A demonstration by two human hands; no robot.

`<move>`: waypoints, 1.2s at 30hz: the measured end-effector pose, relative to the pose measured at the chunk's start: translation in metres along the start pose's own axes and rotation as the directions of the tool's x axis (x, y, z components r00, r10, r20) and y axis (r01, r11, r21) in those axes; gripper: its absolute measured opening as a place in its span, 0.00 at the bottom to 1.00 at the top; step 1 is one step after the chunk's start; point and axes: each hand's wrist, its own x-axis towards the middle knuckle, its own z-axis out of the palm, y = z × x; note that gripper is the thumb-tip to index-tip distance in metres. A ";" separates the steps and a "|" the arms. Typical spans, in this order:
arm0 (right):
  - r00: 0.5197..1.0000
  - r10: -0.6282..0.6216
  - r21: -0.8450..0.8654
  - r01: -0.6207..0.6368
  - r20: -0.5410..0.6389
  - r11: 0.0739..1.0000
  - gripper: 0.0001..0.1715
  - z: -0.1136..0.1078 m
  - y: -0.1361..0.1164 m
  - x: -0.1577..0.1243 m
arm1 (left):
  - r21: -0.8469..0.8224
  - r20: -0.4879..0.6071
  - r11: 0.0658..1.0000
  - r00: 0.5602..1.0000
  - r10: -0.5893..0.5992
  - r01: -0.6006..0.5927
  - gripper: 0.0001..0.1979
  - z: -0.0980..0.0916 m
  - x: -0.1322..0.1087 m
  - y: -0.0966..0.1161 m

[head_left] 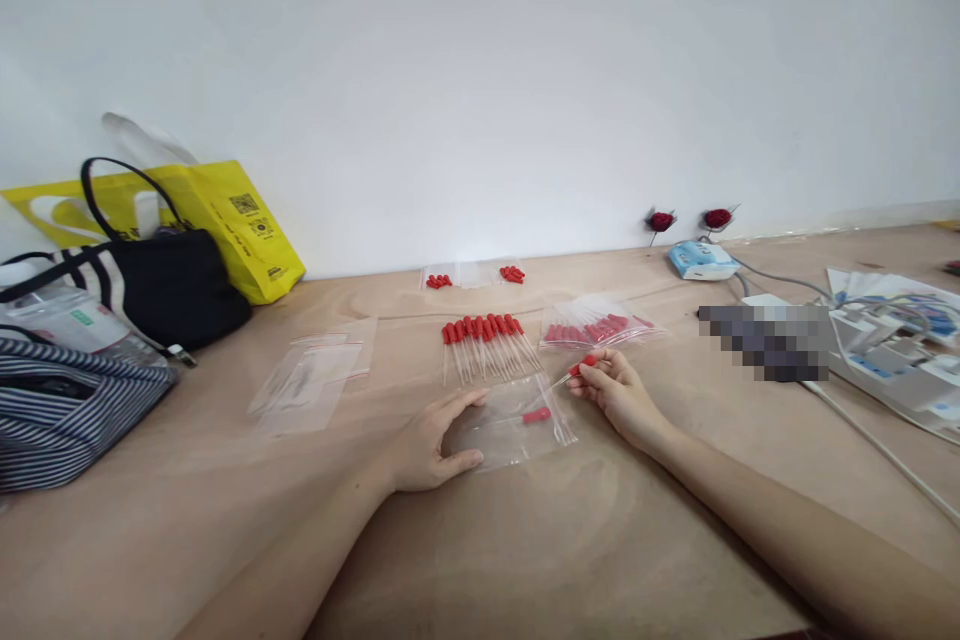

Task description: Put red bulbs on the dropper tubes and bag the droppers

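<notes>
A clear zip bag (pixel 499 435) lies flat on the table with one red-bulbed dropper (pixel 536 415) inside. My left hand (pixel 439 440) rests at the bag's left end, thumb and fingers spread over its edges. Between the fingertips of my right hand (pixel 609 390) is another dropper (pixel 583 366), held by its red bulb, its thin clear tip pointing left at the bag's open right end. Just behind, a row of red-topped droppers (pixel 487 340) lies side by side. A filled bag of droppers (pixel 600 325) sits behind my right hand.
Flat clear bags (pixel 311 385) lie left. Small bags of red bulbs (pixel 465 275) rest near the wall. Yellow (pixel 240 230), black (pixel 169 285) and striped bags (pixel 75 410) stand far left. A blue tissue pack (pixel 703 260), cables and a power strip (pixel 885 350) are right.
</notes>
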 end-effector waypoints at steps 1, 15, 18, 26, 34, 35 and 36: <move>0.999 0.014 -0.040 -0.012 0.047 0.999 0.24 0.000 -0.001 -0.002 | -0.006 -0.002 1.000 1.000 0.001 -0.001 0.31 0.000 0.000 0.000; 0.901 0.028 -0.591 0.260 0.433 0.764 0.13 -0.001 0.004 -0.002 | -0.002 -0.007 1.000 1.000 0.011 -0.011 0.29 0.000 0.002 0.002; 0.862 0.083 -0.610 0.283 0.500 0.740 0.13 0.000 0.000 0.000 | 0.002 0.001 1.000 1.000 -0.002 0.002 0.29 0.001 0.002 0.000; 0.818 -0.017 -0.589 0.428 0.575 0.685 0.14 0.006 0.001 -0.001 | 0.022 0.009 1.000 1.000 -0.020 0.020 0.27 -0.001 0.002 0.003; 0.895 -0.010 -0.653 0.333 0.445 0.680 0.12 0.000 -0.006 0.016 | 0.043 0.022 0.999 1.000 -0.017 0.016 0.27 0.001 0.001 -0.002; 0.925 -0.045 -0.690 0.313 0.377 0.652 0.11 0.002 -0.009 0.022 | 0.042 0.022 0.999 1.000 -0.014 0.013 0.27 0.001 0.001 -0.003; 0.946 -0.079 -0.739 0.296 0.314 0.606 0.09 0.005 -0.013 0.028 | 0.042 0.021 0.999 1.000 -0.009 0.008 0.27 0.001 0.001 -0.003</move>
